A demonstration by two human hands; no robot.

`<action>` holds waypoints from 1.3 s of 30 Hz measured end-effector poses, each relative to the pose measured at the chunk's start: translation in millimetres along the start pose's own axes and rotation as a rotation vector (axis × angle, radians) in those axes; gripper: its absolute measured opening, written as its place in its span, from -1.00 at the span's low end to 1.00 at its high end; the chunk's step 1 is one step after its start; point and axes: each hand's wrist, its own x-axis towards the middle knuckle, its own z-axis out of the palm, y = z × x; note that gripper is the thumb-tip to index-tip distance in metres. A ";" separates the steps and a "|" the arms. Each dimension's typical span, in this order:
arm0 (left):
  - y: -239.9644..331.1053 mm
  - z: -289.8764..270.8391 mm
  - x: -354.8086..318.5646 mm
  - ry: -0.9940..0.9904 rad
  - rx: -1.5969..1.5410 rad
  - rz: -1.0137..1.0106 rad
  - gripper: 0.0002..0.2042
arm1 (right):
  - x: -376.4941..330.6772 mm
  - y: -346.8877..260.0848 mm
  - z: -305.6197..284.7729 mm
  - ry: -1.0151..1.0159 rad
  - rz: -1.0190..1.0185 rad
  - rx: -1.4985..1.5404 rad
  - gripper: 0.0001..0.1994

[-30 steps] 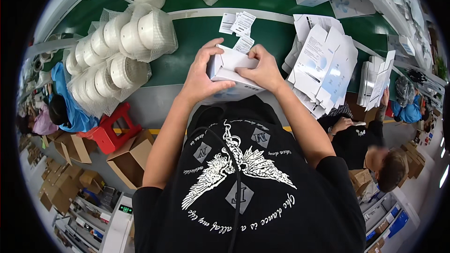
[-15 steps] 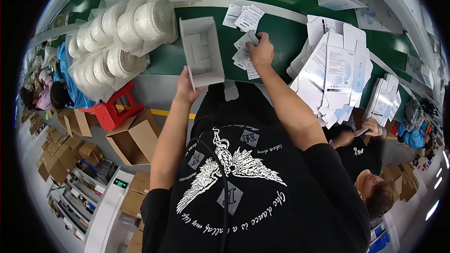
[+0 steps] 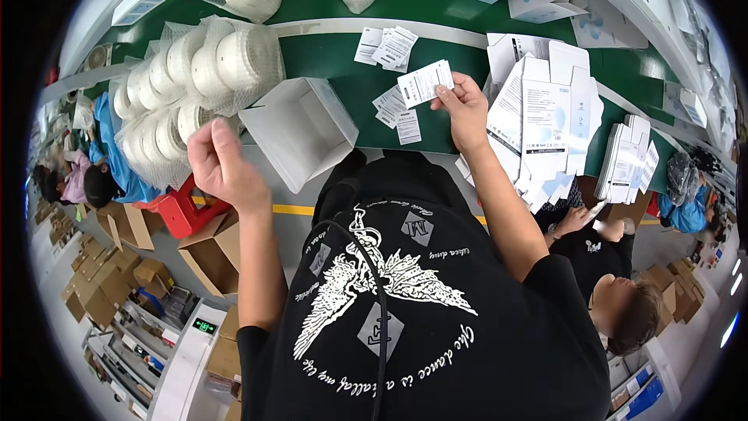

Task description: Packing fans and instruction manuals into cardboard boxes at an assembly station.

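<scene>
Leaflet (image 3: pixel 425 84) of white paper, rectangular and flat, with small dark print across the face turned up to the head camera; the lines are too small to make out, and whether it is one sheet or several layered together cannot be told. Its long side runs at a slight slant, rising toward the right. It sits in the right hand (image 3: pixel 465 115), raised in front of the person over the green table (image 3: pixel 315 56). Thumb and fingers are clamped on its lower right corner, the thumb lying across the printed face, so most of the leaflet juts out to the left of the fingertips. In the picture it partly covers a lower group of similar slips (image 3: pixel 407 129) fanned on the table; whether it touches them cannot be told. An upper group of slips (image 3: pixel 384 46) lies just beyond.

The left hand (image 3: pixel 224 165) is well apart from the leaflet, its fingers curled inward; blur hides whether they are fully closed. Just right of it is a white box (image 3: pixel 274 143), tilted with its open mouth toward the camera. Bubble-wrapped rolls (image 3: pixel 204 62) lie behind that hand, and flattened cartons (image 3: pixel 545 121) are piled right of the right hand.
</scene>
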 end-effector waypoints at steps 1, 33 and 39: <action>27.9 8.9 4.7 -0.164 -0.022 0.126 -0.87 | -1.6 -7.1 3.1 -0.005 -0.006 0.003 -0.75; 19.3 56.9 90.4 -1.006 0.792 0.079 -0.37 | -7.3 -53.0 33.1 -0.161 0.230 -0.148 -0.65; -13.5 50.5 102.7 -1.257 1.029 0.006 -0.36 | -83.4 -218.5 81.9 -1.375 -0.102 0.327 -0.73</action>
